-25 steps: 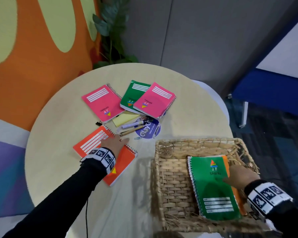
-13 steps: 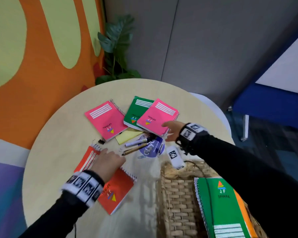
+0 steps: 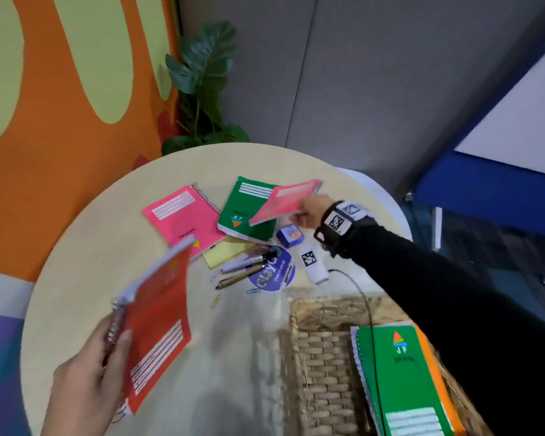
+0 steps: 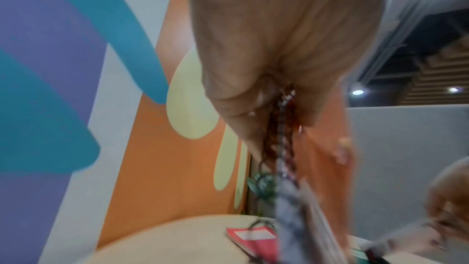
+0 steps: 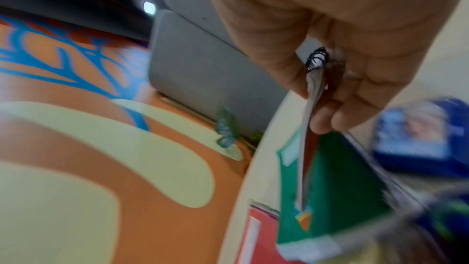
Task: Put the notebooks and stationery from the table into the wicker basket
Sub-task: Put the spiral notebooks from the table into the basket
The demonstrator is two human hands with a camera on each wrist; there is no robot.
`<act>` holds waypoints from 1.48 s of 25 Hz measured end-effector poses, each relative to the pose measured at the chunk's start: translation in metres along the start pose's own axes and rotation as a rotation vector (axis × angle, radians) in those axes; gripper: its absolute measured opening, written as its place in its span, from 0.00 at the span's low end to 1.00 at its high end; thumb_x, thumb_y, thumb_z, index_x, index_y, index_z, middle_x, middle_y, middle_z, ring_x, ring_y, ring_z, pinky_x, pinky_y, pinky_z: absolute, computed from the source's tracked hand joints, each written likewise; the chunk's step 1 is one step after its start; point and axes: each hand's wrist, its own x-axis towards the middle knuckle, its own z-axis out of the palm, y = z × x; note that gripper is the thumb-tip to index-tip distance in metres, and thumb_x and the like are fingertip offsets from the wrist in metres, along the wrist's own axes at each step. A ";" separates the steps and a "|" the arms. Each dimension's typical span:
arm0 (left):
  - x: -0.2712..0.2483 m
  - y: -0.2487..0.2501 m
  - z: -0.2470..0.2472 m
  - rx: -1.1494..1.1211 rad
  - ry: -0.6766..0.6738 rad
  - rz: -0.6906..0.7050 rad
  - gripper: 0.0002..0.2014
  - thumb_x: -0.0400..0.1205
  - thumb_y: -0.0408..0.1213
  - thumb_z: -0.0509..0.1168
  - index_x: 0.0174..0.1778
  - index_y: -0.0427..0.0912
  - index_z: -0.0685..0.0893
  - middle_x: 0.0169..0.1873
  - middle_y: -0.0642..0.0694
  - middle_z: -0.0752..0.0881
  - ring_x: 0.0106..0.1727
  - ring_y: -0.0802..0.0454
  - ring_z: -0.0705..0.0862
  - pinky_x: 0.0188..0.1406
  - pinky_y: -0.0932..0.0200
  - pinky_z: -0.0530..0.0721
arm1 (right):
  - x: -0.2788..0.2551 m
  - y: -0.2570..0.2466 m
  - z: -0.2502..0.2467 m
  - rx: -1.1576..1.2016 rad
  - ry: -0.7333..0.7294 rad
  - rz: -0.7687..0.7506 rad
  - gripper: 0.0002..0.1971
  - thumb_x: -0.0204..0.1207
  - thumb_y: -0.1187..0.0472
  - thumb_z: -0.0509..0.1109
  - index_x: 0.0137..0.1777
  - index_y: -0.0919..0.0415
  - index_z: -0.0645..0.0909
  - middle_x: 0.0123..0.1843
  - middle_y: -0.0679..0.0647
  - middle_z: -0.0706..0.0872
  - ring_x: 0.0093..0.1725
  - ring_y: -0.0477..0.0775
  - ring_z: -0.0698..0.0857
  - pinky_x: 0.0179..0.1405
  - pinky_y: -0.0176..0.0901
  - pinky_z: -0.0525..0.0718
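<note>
Round and pale, the table [image 3: 85, 278] fills the head view, backed by an orange wall with yellow-green ovals and a leafy plant [image 3: 202, 86]. At its near right the wicker basket [image 3: 318, 357] already holds a green notebook [image 3: 403, 372] lying on an orange one [image 3: 434, 366], so I judge the job under way, with more left than done. The left hand [image 3: 88, 382] grips an orange spiral notebook [image 3: 158, 328] by its bound edge, lifted and tilted off the table. The right hand [image 3: 309, 212] pinches a pink notebook [image 3: 283, 199], raised above a second green notebook [image 3: 246, 209]. Left on the table: another pink notebook [image 3: 183, 215], a yellow sticky pad [image 3: 227, 251], pens [image 3: 246, 269], a round purple sticker [image 3: 272, 272], a small blue box [image 3: 290, 235] and paper clips [image 3: 216, 301].

From the left wrist, blurred, curled fingers [image 4: 236, 99] close round the wire spiral [image 4: 284, 138], with the other pink notebook [image 4: 253, 238] flat on the table below.

From the right wrist, thumb and fingertips [image 5: 327, 119] clamp the pink notebook's edge [image 5: 308, 127] over the green cover [image 5: 337, 188]; the blue box [image 5: 418, 133] sits just beside.
</note>
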 end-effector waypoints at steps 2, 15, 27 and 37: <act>-0.002 0.003 0.011 -0.158 0.033 -0.029 0.18 0.78 0.54 0.65 0.64 0.60 0.80 0.43 0.42 0.89 0.42 0.46 0.89 0.44 0.67 0.84 | -0.044 -0.021 -0.032 -0.138 0.136 -0.144 0.08 0.75 0.74 0.59 0.36 0.67 0.75 0.32 0.62 0.82 0.19 0.52 0.85 0.25 0.44 0.89; -0.031 0.082 0.051 -0.556 -0.158 0.110 0.19 0.82 0.31 0.64 0.45 0.67 0.81 0.39 0.72 0.89 0.37 0.73 0.87 0.33 0.79 0.85 | -0.243 0.046 -0.138 -1.735 -0.217 -0.451 0.22 0.72 0.66 0.66 0.59 0.40 0.83 0.61 0.45 0.87 0.59 0.55 0.86 0.55 0.42 0.83; -0.103 0.104 0.058 -0.565 -0.380 0.077 0.13 0.75 0.49 0.64 0.49 0.77 0.80 0.46 0.63 0.92 0.43 0.57 0.92 0.43 0.53 0.90 | -0.137 0.162 -0.091 -1.564 -0.493 -0.378 0.35 0.75 0.68 0.66 0.80 0.50 0.60 0.77 0.58 0.71 0.73 0.61 0.75 0.66 0.55 0.80; -0.098 0.157 0.104 -0.356 -0.609 0.327 0.13 0.83 0.46 0.60 0.63 0.58 0.76 0.47 0.59 0.91 0.45 0.64 0.90 0.44 0.68 0.88 | -0.251 0.218 -0.121 0.310 -0.301 -0.212 0.25 0.69 0.59 0.73 0.68 0.60 0.77 0.60 0.61 0.88 0.53 0.56 0.90 0.55 0.48 0.89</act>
